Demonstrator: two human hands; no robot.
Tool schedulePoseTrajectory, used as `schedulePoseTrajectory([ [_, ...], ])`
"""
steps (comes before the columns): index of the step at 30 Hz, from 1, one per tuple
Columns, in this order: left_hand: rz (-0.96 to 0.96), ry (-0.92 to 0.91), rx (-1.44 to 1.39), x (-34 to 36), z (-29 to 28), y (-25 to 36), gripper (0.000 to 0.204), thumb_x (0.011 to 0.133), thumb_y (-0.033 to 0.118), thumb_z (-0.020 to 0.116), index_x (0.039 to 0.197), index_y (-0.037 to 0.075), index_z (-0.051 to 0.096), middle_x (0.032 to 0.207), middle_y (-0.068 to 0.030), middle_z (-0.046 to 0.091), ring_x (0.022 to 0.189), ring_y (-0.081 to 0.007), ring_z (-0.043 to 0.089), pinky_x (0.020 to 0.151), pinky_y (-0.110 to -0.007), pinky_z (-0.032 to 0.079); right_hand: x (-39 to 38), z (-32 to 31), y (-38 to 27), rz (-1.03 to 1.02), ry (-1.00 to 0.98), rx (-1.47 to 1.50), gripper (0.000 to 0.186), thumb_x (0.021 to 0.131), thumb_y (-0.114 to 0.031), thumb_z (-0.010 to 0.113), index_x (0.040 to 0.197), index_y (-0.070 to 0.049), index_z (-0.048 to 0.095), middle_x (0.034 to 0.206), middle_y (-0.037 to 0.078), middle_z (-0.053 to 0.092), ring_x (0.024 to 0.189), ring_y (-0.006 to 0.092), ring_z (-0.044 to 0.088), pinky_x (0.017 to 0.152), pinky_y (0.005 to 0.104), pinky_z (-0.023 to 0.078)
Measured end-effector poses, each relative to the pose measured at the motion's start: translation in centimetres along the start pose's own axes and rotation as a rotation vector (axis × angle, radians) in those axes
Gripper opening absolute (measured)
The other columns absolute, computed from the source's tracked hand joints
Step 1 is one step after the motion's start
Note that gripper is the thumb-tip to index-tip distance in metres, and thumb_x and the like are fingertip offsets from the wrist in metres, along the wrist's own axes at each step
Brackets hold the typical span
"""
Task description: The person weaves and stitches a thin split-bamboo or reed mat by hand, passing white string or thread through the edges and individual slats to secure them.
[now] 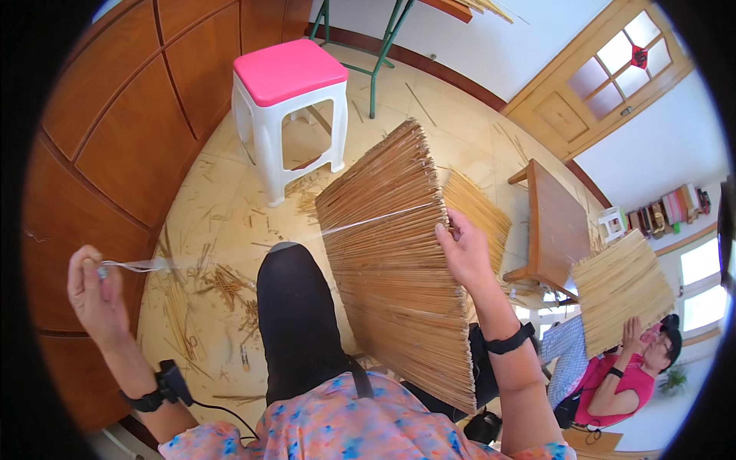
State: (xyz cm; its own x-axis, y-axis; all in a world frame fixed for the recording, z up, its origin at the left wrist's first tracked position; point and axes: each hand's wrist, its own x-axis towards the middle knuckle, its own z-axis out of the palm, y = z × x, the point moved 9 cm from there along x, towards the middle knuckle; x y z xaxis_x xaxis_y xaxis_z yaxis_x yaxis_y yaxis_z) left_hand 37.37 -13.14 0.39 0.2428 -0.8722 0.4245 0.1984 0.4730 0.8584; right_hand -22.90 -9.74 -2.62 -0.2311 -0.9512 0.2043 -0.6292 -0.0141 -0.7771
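Note:
A stiff panel of many thin brown stalks (391, 268) stands tilted across my lap, its trimmed stalk ends along the right edge. My right hand (466, 249) grips that edge, thumb on the near face and fingers behind. Off to the left, my left hand (96, 295) is raised, its fingers closed on the end of a clear whitish strip (138, 266). This strip runs, stretched and faint, over my knee to the panel. There a thin white line (376, 218) crosses the stalks toward my right hand.
A white stool with a pink seat (290, 70) stands ahead, beside wooden cabinets (123, 123). Cut stalks (226, 287) litter the floor. Behind my panel are another stalk panel (479, 218) and a brown wooden table (556, 226). At right a seated co-worker holds a pale stalk panel (622, 280).

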Motion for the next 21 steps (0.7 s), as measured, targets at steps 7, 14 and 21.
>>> schedulePoseTrajectory([
  [7, 0.045, 0.244, 0.691, 0.4, -4.1, -2.2, 0.019, 0.101, 0.011, 0.053, 0.113, 0.001, 0.065, 0.086, 0.0017, 0.056, 0.056, 0.0001, 0.037, 0.047, -0.018, 0.028, -0.8, 0.9, -1.7, -0.008, -0.025, -0.146, 0.036, 0.089, -0.010, 0.065, 0.122, 0.004, 0.059, 0.095, 0.016, 0.070, 0.082, 0.0209, 0.066, 0.075, 0.0321, 0.052],
  [14, -0.210, -0.283, 0.404, -4.0, 18.5, -7.6, 0.011, 0.094, 0.006, 0.060, 0.100, 0.004, 0.069, 0.066, 0.0063, 0.045, 0.054, -0.0024, 0.039, 0.048, -0.019, 0.030, -1.6, 2.7, -3.0, 0.131, -0.089, 0.139, 0.037, 0.089, -0.002, 0.064, 0.125, 0.006, 0.058, 0.101, 0.011, 0.067, 0.087, 0.0110, 0.061, 0.070, 0.0270, 0.054],
  [21, 0.147, -0.631, 0.268, -8.3, 33.3, -9.8, 0.024, 0.087, -0.002, 0.062, 0.109, 0.004, 0.068, 0.082, -0.0138, 0.068, 0.063, -0.0258, 0.065, 0.057, -0.031, 0.051, -1.5, 4.1, -4.6, 0.090, -0.136, 0.105, 0.040, 0.089, 0.001, 0.064, 0.129, 0.005, 0.057, 0.108, 0.012, 0.067, 0.094, 0.0102, 0.061, 0.072, 0.0248, 0.055],
])
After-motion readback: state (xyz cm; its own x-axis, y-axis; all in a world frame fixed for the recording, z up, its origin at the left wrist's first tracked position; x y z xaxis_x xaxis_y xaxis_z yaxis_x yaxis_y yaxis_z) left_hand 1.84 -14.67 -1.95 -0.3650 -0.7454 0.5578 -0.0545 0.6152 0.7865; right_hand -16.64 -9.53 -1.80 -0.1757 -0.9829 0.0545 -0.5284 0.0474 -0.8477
